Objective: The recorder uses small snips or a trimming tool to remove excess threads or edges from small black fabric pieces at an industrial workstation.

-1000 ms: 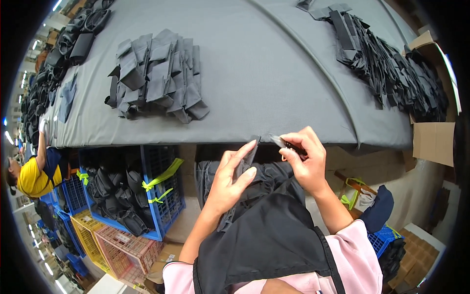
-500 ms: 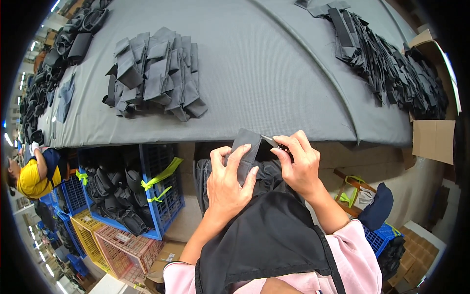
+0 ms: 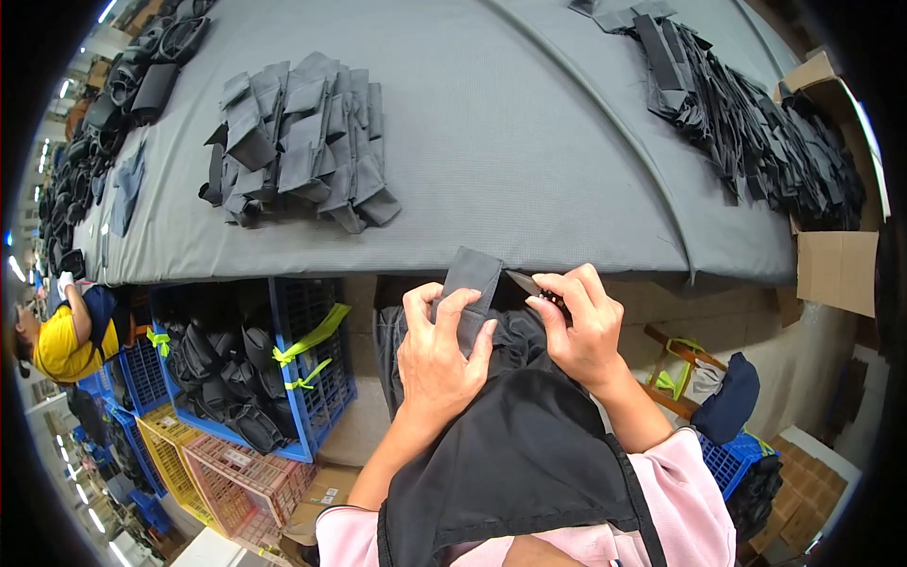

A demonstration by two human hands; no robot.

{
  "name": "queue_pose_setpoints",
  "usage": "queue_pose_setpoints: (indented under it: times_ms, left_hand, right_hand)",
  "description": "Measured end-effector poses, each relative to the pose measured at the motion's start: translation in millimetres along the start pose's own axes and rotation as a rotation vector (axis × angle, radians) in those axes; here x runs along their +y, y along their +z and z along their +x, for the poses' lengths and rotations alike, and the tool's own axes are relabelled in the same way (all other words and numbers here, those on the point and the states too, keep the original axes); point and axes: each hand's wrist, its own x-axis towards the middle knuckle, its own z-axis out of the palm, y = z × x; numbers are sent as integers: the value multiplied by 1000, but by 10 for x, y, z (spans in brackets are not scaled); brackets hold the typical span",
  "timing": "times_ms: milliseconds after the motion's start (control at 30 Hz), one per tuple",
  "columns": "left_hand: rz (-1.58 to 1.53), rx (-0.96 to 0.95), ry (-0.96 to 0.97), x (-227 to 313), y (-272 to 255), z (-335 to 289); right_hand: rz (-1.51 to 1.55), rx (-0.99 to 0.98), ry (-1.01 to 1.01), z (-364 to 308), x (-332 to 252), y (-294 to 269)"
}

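Observation:
My left hand point(image 3: 440, 354) pinches a small dark grey fabric piece point(image 3: 474, 272) between thumb and fingers, just off the table's near edge. Its upper end sticks up past my fingertips. To the right of it, my right hand point(image 3: 586, 326) is closed around small thread snips point(image 3: 520, 280). Their metal blade points left toward the fabric, apart from it; most of the dark, pale-dotted handle is covered by my fingers. Beyond my left hand, a pile of similar grey fabric pieces point(image 3: 302, 142) lies on the table.
Grey cloth covers the table point(image 3: 472, 151). A long row of dark fabric pieces point(image 3: 737, 142) runs to a cardboard box point(image 3: 836, 269) at the right. Below left stand a blue crate point(image 3: 307, 416) of black items and a pink crate point(image 3: 227, 463). A person in yellow point(image 3: 59, 340) is far left.
My right hand has drawn slightly right and down, taking the snips' blade away from the fabric's edge. The fabric has turned a little in my left hand.

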Motion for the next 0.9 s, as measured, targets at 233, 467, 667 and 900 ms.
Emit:
queue_pose_setpoints:
  times_ms: [233, 467, 667, 900]
  left_hand:
    - [8, -8, 3, 26, 21, -21]
    - [36, 16, 19, 21, 40, -48]
    - [63, 29, 33, 22, 40, -36]
    - [-47, -10, -21, 46, 15, -23]
  right_hand:
    - [11, -20, 35, -26, -60, 23]
    - [7, 20, 21, -30, 14, 68]
    - [59, 42, 8, -53, -78, 0]
    - [55, 28, 47, -8, 25, 86]
